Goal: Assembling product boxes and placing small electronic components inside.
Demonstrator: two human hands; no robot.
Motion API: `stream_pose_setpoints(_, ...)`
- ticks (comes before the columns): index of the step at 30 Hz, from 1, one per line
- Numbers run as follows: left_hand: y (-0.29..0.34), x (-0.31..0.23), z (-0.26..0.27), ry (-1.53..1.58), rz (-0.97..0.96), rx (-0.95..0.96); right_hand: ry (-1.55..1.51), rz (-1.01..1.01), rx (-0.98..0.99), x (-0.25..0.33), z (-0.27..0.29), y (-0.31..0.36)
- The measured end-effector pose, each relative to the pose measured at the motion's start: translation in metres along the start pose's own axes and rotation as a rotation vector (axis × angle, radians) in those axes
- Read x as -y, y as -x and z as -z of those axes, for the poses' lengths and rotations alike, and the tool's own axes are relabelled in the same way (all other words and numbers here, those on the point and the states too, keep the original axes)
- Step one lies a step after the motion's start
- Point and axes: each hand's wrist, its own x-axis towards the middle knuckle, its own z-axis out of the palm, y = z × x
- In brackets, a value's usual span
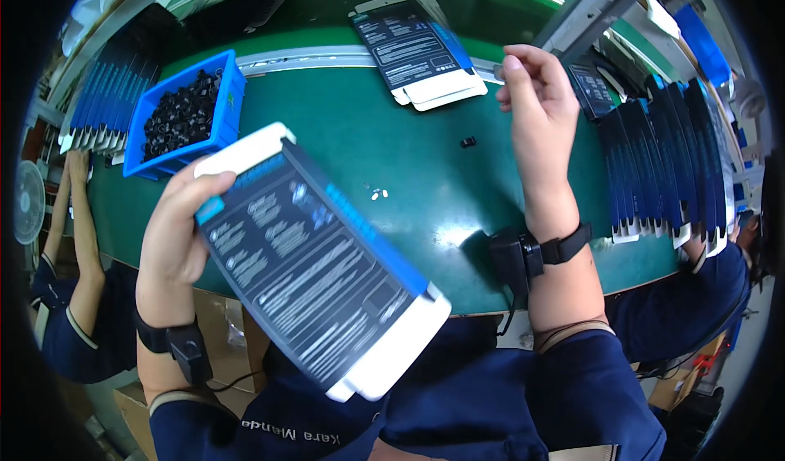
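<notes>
My left hand (176, 220) grips a dark blue printed carton (307, 269) by its upper-left corner, thumb on the printed face. The carton has white flaps at both ends and hangs tilted over the table's near edge. Raised at the right, my right hand (541, 101) has its thumb and fingers pinched together; a small greyish thing may show at the fingertips, too small to name. Beyond it to the left, a similar carton (413, 48) lies at the far edge. Below the right hand sits a small black part (468, 141) on the green table (327, 105).
A blue bin (233, 105) full of small black parts (181, 119) stands at the left. Rows of cartons stand at the far left (114, 93) and right (666, 158). Small pale bits (378, 194) lie mid-table. Other people's arms show at the left (82, 224) and right.
</notes>
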Motion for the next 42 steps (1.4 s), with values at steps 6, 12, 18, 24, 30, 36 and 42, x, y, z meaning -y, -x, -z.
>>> stream_pose_setpoints(6,0.014,0.020,-0.003,-0.060,0.071,-0.025,0.034,0.072,-0.005,-0.007,-0.004,0.004)
stream_pose_setpoints(12,-0.014,0.045,-0.013,-0.082,0.041,-0.081,0.009,0.080,0.007,-0.007,-0.008,0.006)
stream_pose_setpoints(18,-0.036,0.024,-0.027,-0.053,-0.067,0.037,-0.094,-0.001,0.057,0.002,-0.005,0.006)
stream_pose_setpoints(24,-0.043,0.020,-0.042,-0.003,-0.144,0.181,-0.161,-0.106,0.241,0.021,-0.008,0.008)
stream_pose_setpoints(30,-0.058,0.047,-0.082,-0.084,-0.076,0.386,0.061,0.120,0.370,0.042,-0.012,0.022)
stream_pose_setpoints(36,-0.059,0.067,-0.086,-0.073,-0.056,0.442,0.367,0.206,0.581,0.049,-0.019,0.027)
stream_pose_setpoints(42,-0.059,0.072,-0.080,-0.002,-0.050,0.497,0.468,-0.023,0.631,0.049,-0.022,0.033)
